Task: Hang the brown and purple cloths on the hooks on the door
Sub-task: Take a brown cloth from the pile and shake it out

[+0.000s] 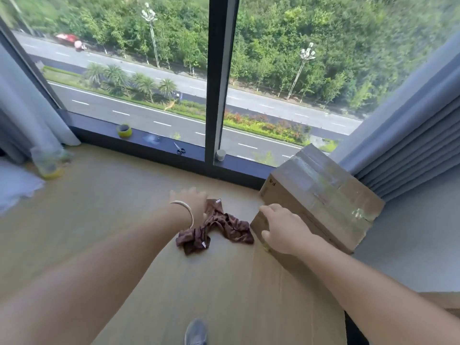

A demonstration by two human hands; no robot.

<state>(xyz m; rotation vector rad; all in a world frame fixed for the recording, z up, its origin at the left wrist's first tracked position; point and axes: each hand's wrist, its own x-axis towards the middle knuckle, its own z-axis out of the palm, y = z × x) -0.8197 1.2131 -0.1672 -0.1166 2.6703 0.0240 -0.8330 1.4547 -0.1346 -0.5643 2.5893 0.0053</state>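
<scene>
Head view, near to far: one grey shoe (196, 332) at bottom edge; two hands over the wooden ledge (112, 220). Left hand (193, 202) reaching, fingers loosely spread, at the top edge of one brown cloth (215, 226), crumpled on the ledge. Right hand (283, 227) open, resting on one cardboard box (323, 192). Step judged: pickup of first cloth; next, pinch and lift. Purple cloth, hooks, door: none visible. Beyond: one tape roll (124, 130), one scissors (179, 148) on sill.

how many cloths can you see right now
1. A brown cloth lies crumpled on the platform between both hands, the left hand at its edge. No purple cloth shows; it may be out of view.
</scene>
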